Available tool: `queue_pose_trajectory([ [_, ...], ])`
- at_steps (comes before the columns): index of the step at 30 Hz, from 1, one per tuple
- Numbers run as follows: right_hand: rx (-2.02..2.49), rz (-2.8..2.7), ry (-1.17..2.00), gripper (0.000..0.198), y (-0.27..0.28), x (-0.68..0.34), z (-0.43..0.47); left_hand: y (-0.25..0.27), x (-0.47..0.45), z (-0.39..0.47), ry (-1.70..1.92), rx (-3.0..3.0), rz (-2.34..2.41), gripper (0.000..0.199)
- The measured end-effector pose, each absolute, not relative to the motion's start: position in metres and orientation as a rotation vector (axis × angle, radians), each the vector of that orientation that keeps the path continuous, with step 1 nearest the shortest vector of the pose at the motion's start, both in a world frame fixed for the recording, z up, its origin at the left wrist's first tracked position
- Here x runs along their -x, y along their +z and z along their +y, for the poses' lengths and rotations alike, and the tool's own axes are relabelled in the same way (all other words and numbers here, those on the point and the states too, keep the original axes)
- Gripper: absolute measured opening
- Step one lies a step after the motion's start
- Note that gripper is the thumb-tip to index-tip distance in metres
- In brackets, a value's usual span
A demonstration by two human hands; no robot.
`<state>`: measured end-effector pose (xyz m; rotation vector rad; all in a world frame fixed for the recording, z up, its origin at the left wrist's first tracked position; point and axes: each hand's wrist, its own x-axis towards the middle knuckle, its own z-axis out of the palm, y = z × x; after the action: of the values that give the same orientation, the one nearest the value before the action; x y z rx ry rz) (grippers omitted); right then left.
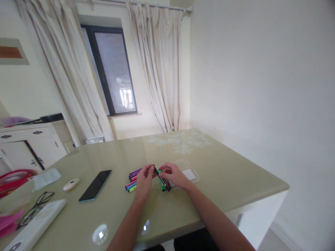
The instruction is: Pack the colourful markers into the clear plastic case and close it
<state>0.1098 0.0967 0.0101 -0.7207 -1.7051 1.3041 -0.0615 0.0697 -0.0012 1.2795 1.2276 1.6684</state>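
A black marker (162,181) slants between my two hands over the table. My left hand (144,179) is closed, thumb and fingers pinched at the marker's upper end. My right hand (175,175) has its fingers curled in against the same marker from the right side; part of that contact is hidden. Just below lie green markers (162,188), partly covered by the hands. Left of my left hand, several coloured markers (131,186) are laid side by side in a row. A clear plastic case (195,175) with a white insert rests flat behind my right wrist.
On the table's left half are a phone (95,186), a white oval object (71,184), glasses (39,205), a long white device (39,223), a pale packet (47,178) and something pink (9,223). The glossy tabletop (235,174) ends at a wall on the right.
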Motion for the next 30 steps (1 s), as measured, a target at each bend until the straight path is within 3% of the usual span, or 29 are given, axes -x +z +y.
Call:
queue_pose_trajectory([
  [5,0.82,-1.627,1.194,0.032,0.009,-0.119,0.109,-0.001,0.059,0.061,1.599,-1.637,1.376,0.042],
  [13,1.159,-1.687,0.998,0.014,0.013,-0.143,0.115,-0.007,0.049,0.052,1.064,-2.309,1.392,0.024],
  [22,1.302,-1.939,0.613,0.006,0.002,-0.133,0.108,-0.007,0.048,0.05,1.027,-2.367,1.367,0.031],
  [30,1.298,-2.008,0.505,0.01,0.006,-0.133,0.106,-0.007,0.049,0.048,0.975,-2.426,1.363,0.042],
])
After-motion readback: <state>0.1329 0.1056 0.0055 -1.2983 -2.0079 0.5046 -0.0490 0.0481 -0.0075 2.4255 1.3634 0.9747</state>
